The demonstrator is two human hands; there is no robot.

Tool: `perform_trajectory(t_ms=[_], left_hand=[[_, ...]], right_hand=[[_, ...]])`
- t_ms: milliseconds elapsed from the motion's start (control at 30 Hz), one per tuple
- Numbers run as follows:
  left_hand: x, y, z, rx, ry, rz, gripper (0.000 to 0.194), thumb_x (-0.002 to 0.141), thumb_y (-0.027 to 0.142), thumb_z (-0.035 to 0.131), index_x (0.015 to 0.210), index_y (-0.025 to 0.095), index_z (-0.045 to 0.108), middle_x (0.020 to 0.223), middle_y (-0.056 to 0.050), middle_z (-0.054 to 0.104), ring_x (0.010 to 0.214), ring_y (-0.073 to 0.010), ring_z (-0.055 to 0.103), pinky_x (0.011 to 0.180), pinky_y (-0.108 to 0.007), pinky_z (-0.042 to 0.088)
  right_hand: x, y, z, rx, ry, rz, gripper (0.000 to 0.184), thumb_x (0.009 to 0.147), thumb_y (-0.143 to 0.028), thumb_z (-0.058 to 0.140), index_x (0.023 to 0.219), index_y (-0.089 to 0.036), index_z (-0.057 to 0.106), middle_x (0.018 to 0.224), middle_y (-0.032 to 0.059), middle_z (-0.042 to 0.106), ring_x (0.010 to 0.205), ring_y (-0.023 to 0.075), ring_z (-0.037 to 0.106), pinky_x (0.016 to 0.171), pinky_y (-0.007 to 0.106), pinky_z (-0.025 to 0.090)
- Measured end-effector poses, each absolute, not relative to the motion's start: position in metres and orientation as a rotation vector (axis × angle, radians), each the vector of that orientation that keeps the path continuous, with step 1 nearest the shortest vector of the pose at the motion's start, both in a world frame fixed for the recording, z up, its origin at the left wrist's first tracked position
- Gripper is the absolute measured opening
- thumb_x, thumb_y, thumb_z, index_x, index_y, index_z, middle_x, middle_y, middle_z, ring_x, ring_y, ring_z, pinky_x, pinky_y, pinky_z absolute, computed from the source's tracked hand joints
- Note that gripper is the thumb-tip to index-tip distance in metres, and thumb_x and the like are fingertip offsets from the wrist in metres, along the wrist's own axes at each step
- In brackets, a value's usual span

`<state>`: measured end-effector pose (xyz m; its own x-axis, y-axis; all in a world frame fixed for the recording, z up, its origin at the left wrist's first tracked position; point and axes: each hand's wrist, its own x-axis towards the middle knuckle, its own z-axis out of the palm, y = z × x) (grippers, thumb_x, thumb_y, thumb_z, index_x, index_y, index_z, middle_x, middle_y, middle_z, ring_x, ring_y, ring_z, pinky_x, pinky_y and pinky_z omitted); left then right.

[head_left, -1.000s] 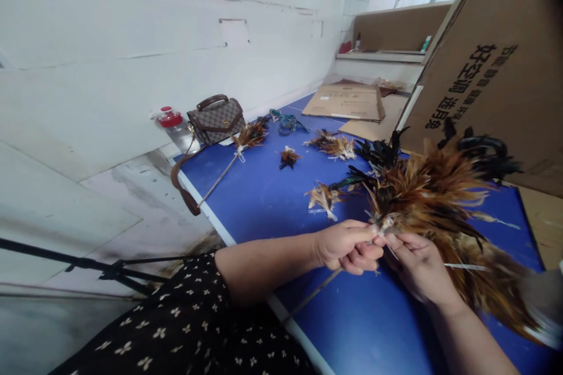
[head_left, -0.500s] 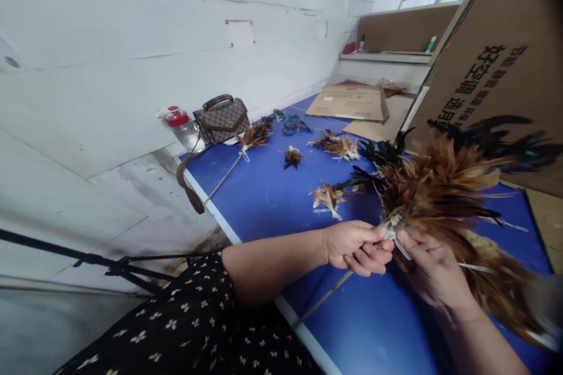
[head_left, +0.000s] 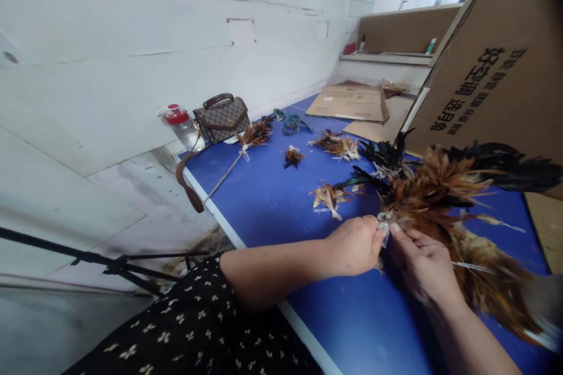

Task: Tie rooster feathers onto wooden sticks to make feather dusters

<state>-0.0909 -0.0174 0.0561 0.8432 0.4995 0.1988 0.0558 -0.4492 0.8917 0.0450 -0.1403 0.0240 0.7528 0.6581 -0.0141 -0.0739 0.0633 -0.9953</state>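
Brown, rust and black feathers, bound into one large feather bundle (head_left: 444, 196), are held at their tied base by both hands just above the blue table (head_left: 272, 193).

Left hand (head_left: 358, 244): fingers curled closed, thumb and forefinger pinching the pale wrapped base of the bundle. Forearm crosses the near table edge; sleeve in black fabric with small white flowers (head_left: 193, 328).

Right hand (head_left: 424, 263): fingertips meeting those of the left hand at the same base, gripping it from the other side. A thin white strip (head_left: 468, 266) runs out from this hand to the right; whether it is pinched cannot be told. Plumes fan up and to the right over the wrist, black tips reaching the edge of the view.

Loose on the table, well apart from the hands:
- small pale feather tuft (head_left: 328, 196), nearest, just beyond the left hand
- dark feather cluster (head_left: 387, 155)
- small rust tuft (head_left: 291, 156)
- mixed brown-and-white tuft (head_left: 336, 145)
- feather tuft on a thin stick (head_left: 246, 143), stick pointing toward the near-left table edge
- teal cord (head_left: 290, 122)

Far left corner: patterned handbag (head_left: 221, 118), strap hanging over the edge; clear bottle with red cap (head_left: 181, 125) touching it.

Right and rear: large printed cardboard box (head_left: 497, 70); flattened cardboard (head_left: 349, 102) lying on the far end.
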Motion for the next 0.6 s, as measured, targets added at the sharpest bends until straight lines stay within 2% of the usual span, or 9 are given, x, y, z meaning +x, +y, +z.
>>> perform_trajectory(t_ms=[67,167,300,400,533,600], left_hand=[[-0.089,-0.014,0.057,1.933,0.415,0.468,0.033,0.107,0.031,0.064,0.078,0.024,0.049,0.073,0.001,0.047,0.067,-0.0156,0.040,0.068,-0.031,0.031],[-0.087,-0.009,0.059,1.608,0.381,0.257,0.036,0.107,0.047,0.066,0.083,0.023,0.054,0.066,0.004,0.045,0.058,-0.0118,0.036,0.059,-0.028,0.027],[-0.088,-0.005,0.064,1.092,0.227,0.082,0.052,0.090,0.067,0.085,0.094,0.021,0.060,0.064,0.011,0.034,0.051,-0.0065,0.022,0.049,-0.021,0.017],[-0.090,-0.003,0.065,0.928,0.125,-0.028,0.056,0.080,0.064,0.095,0.092,0.020,0.062,0.065,0.011,0.030,0.051,-0.0048,0.017,0.046,-0.019,0.011],[-0.089,-0.001,0.063,0.752,-0.032,-0.194,0.050,0.076,0.050,0.098,0.088,0.020,0.060,0.068,0.010,0.028,0.051,-0.0050,0.013,0.043,-0.022,0.002],[-0.086,-0.002,0.062,0.737,-0.047,-0.224,0.047,0.075,0.045,0.098,0.089,0.019,0.060,0.068,0.010,0.029,0.050,-0.0047,0.014,0.042,-0.022,0.002]], right_hand=[[0.042,-0.140,0.026,-1.385,-0.497,0.619,0.063,0.064,-0.065,0.111,0.065,-0.020,0.066,0.056,-0.0051,0.042,0.050,0.0088,0.032,0.043,0.026,0.025],[0.039,-0.141,0.033,-1.344,-0.540,0.640,0.060,0.073,-0.068,0.105,0.069,-0.020,0.069,0.057,-0.0044,0.042,0.051,0.0095,0.033,0.044,0.025,0.027],[0.038,-0.143,0.047,-1.282,-0.608,0.647,0.060,0.074,-0.071,0.103,0.071,-0.020,0.070,0.060,-0.0031,0.044,0.053,0.0099,0.034,0.045,0.024,0.031],[0.037,-0.146,0.053,-1.259,-0.637,0.677,0.060,0.075,-0.070,0.102,0.071,-0.021,0.068,0.062,-0.0023,0.046,0.054,0.0107,0.036,0.046,0.025,0.034],[0.039,-0.149,0.053,-1.220,-0.644,0.746,0.065,0.076,-0.068,0.102,0.062,-0.023,0.057,0.057,-0.0071,0.029,0.052,0.0096,0.025,0.046,0.027,0.031],[0.040,-0.149,0.052,-1.214,-0.620,0.751,0.065,0.076,-0.066,0.103,0.061,-0.022,0.057,0.056,-0.0075,0.029,0.052,0.0088,0.024,0.046,0.026,0.029]])
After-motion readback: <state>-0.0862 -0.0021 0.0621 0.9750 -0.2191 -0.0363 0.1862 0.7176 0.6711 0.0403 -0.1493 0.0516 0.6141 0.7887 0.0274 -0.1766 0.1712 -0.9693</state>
